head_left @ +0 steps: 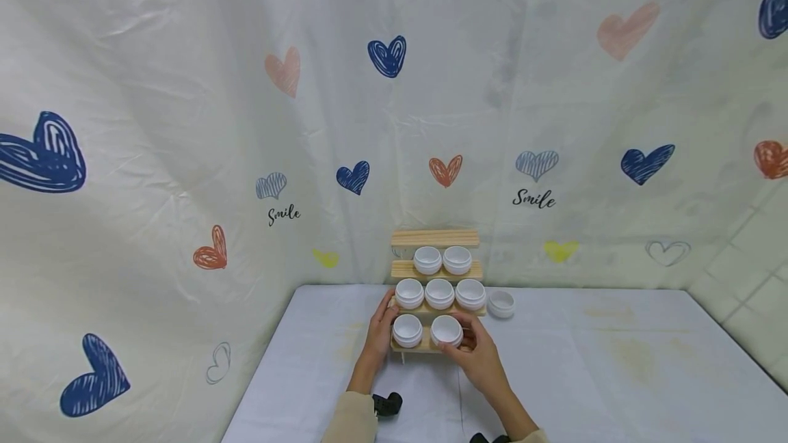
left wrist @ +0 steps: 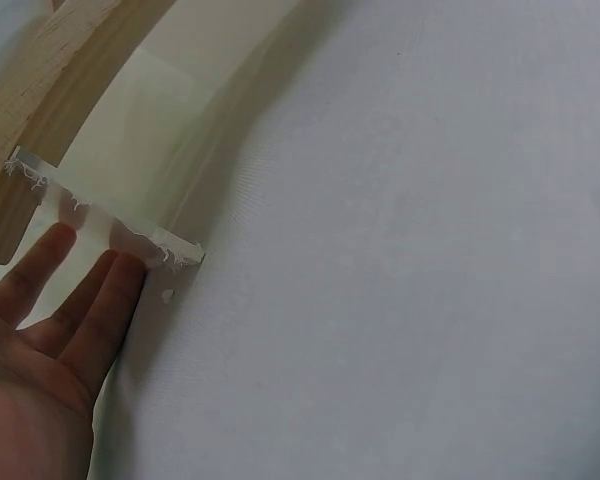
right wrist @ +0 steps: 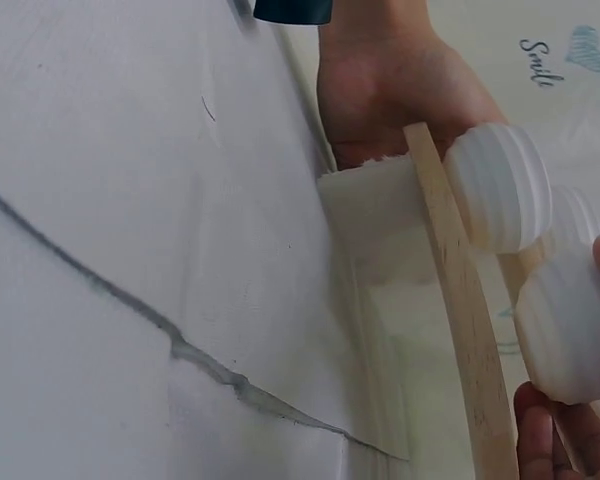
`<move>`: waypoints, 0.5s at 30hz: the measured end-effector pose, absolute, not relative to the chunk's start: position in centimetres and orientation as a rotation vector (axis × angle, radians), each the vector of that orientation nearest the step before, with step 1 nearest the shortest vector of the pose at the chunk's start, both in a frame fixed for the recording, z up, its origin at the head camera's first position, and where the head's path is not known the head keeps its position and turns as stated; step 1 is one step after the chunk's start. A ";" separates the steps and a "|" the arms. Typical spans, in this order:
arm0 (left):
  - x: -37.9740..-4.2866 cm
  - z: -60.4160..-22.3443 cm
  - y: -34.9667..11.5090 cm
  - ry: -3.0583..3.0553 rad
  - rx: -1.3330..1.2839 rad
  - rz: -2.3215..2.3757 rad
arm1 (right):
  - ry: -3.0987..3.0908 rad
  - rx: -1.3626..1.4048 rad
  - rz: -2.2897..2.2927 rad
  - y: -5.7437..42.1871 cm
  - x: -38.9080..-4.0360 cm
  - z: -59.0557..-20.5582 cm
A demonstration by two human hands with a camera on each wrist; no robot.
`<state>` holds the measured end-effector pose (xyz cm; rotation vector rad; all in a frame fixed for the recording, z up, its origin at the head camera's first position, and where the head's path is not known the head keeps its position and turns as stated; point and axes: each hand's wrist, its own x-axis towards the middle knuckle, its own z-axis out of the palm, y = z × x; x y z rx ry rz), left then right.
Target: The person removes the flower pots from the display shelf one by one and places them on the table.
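Observation:
A stepped wooden stand [head_left: 438,269] with pale wood tiers carries several small white ridged bowls. On its lowest tier, my right hand [head_left: 479,355] pinches the right-hand bowl [head_left: 446,331] between thumb and fingers. In the right wrist view this bowl [right wrist: 570,325] sits close above the wooden strip; I cannot tell whether it touches it. A second bowl [head_left: 408,330] stands to its left. My left hand [head_left: 378,337] is at the stand's left side. Its fairly straight fingers [left wrist: 105,310] touch the pale side panel [left wrist: 110,205] in the left wrist view, where the thumb is hidden.
One more white bowl [head_left: 501,304] is on the white-covered table [head_left: 585,361], just right of the stand. Behind hangs a white curtain [head_left: 468,101] printed with hearts. The top tier [head_left: 435,238] bears no bowl. A cloth crease [right wrist: 175,335] crosses the table.

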<state>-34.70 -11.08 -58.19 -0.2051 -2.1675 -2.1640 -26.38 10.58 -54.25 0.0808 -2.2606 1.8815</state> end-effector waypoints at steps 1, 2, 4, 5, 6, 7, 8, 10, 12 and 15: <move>-34.7 -58.2 -11.1 -2.168 -0.203 -2.166 | -2.258 0.081 1.886 10.6 -26.3 -54.2; -34.7 -58.2 -11.1 -2.170 -0.202 -2.165 | -2.252 0.084 1.891 10.6 -26.1 -54.1; -34.7 -58.2 -11.0 -2.174 -0.201 -2.165 | -2.238 0.092 1.898 10.6 -25.8 -54.0; -34.7 -58.2 -11.0 -2.179 -0.207 -2.156 | -2.230 0.093 1.906 10.7 -25.7 -53.8; -34.7 -58.1 -11.0 -2.182 -0.205 -2.155 | -2.221 0.094 1.913 10.7 -25.5 -53.7; -34.7 -58.1 -11.0 -2.183 -0.199 -2.159 | -2.214 0.097 1.918 10.7 -25.4 -53.6; -34.7 -58.0 -11.0 -2.185 -0.195 -2.158 | -2.210 0.098 1.922 10.7 -25.3 -53.5; -34.7 -58.0 -11.1 -2.184 -0.191 -2.160 | -2.200 0.102 1.940 10.8 -25.1 -53.3; -34.7 -58.0 -11.1 -2.180 -0.192 -2.162 | -2.195 0.091 1.959 11.0 -25.0 -53.2; -34.7 -58.0 -11.2 -2.176 -0.197 -2.165 | -2.196 0.086 1.974 11.1 -24.8 -52.9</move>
